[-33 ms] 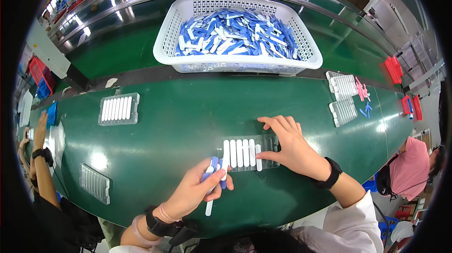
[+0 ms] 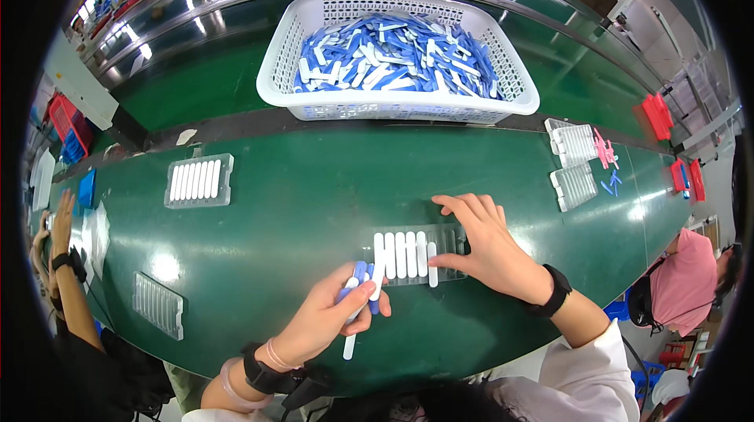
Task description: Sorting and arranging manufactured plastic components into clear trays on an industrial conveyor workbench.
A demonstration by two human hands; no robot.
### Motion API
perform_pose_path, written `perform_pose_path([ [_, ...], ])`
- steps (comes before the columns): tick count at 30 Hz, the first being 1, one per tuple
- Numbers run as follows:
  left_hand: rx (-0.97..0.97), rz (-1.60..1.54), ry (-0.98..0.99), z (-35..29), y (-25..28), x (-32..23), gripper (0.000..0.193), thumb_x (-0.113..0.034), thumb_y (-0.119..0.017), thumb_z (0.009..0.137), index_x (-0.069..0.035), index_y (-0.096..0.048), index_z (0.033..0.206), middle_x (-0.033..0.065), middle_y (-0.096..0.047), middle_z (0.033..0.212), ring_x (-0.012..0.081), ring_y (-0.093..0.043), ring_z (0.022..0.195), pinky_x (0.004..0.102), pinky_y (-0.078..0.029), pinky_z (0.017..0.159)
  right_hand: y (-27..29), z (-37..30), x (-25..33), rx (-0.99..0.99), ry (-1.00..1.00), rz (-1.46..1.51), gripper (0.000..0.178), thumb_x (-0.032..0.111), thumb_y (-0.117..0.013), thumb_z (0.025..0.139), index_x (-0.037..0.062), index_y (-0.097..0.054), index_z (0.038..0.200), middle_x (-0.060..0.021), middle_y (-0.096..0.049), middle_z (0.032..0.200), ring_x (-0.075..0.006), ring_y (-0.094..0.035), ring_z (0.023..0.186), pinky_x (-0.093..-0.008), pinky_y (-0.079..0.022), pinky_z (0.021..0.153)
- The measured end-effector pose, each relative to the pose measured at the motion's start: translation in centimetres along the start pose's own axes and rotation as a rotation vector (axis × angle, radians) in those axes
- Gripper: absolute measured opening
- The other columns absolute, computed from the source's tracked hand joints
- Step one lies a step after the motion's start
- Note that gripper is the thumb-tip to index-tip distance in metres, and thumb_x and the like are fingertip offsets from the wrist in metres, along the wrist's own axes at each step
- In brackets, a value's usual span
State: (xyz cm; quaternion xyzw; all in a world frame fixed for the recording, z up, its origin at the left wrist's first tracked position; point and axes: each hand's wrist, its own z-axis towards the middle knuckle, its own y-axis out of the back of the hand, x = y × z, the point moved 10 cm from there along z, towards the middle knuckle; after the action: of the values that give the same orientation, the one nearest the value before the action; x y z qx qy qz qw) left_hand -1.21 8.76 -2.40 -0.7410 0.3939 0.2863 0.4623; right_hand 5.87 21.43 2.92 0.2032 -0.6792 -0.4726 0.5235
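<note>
In my left hand (image 2: 318, 316) is a small bunch of flat, round-ended blue and white sticks (image 2: 350, 343). One white stick (image 2: 378, 269) from it stands out at the near left end of a clear plastic tray (image 2: 408, 283). White sticks (image 2: 400, 255) lie side by side in the tray's slots. My right hand (image 2: 491, 245) is over the tray's right end, fingers spread, its thumb touching a white stick (image 2: 433, 269) that sits a little lower than the others. Part of the tray is hidden under this hand.
A white perforated basket (image 2: 400, 108) heaped with blue and white sticks stands behind. A filled tray (image 2: 199, 181) lies at left, an unfilled one (image 2: 158, 306) nearer. At right are clear trays (image 2: 575, 186) and small pink pieces (image 2: 604, 148). Another person's hand (image 2: 62, 225) shows at far left.
</note>
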Motion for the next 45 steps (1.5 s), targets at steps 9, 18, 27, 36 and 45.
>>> perform_pose_path([
  [9, 0.026, 0.128, -0.044, 0.4, -0.4, -0.1, 0.017, -0.012, -0.039, 0.091, 0.001, -0.045, 0.099, 0.0101, -0.054, 0.076, 0.005, -0.034, 0.045, 0.0177, -0.025, 0.042, 0.1, 0.7, -1.9, 0.04, -0.086, 0.051, 0.065, 0.022, -0.072, 0.066, 0.0073, -0.04, 0.12, -0.0079, -0.046, 0.106, -0.0264, -0.039, 0.102, -0.0363, -0.032, 0.09],
  [18, -0.001, 0.14, -0.065, 0.3, -0.2, -0.4, 0.013, -0.011, -0.042, 0.09, 0.001, -0.047, 0.094, 0.0095, -0.055, 0.075, 0.0042, -0.034, 0.045, 0.0175, -0.026, 0.043, -0.8, 0.1, 1.1, 0.117, 0.025, 0.034, 0.075, 0.02, -0.072, 0.064, 0.0064, -0.033, 0.126, -0.0141, -0.039, 0.117, -0.0321, -0.034, 0.11, -0.0398, -0.029, 0.091],
  [27, 0.052, 0.087, -0.04, 0.1, -0.5, -0.1, 0.015, -0.014, -0.045, 0.09, 0.0, -0.046, 0.094, 0.0063, -0.056, 0.073, 0.0037, -0.037, 0.047, 0.0172, -0.029, 0.043, -3.9, 0.3, 2.2, 0.201, -0.147, 1.054, 0.016, 0.008, -0.063, 0.078, -0.0013, -0.058, 0.091, -0.0053, -0.061, 0.077, -0.0093, -0.057, 0.072, -0.0233, -0.047, 0.068],
  [36, 0.027, 0.183, -0.121, -0.3, -0.6, -0.6, 0.011, -0.012, -0.047, 0.089, -0.002, -0.045, 0.091, 0.0033, -0.054, 0.07, 0.0018, -0.036, 0.048, 0.0173, -0.028, 0.042, -3.4, 0.1, 2.5, 0.213, -0.198, 1.121, 0.017, -0.004, -0.062, 0.075, -0.0052, -0.056, 0.09, -0.0117, -0.06, 0.082, -0.0162, -0.061, 0.074, -0.0262, -0.051, 0.069],
  [45, 0.043, 0.135, -0.06, -0.1, -0.7, 0.1, 0.012, -0.012, -0.049, 0.088, -0.001, -0.047, 0.091, 0.0026, -0.053, 0.069, 0.0015, -0.036, 0.048, 0.0171, -0.029, 0.042, -4.0, -0.1, 3.7, 0.355, -0.1, 1.193, 0.023, -0.004, -0.061, 0.076, -0.003, -0.058, 0.099, -0.0079, -0.059, 0.085, -0.014, -0.059, 0.078, -0.0257, -0.05, 0.072],
])
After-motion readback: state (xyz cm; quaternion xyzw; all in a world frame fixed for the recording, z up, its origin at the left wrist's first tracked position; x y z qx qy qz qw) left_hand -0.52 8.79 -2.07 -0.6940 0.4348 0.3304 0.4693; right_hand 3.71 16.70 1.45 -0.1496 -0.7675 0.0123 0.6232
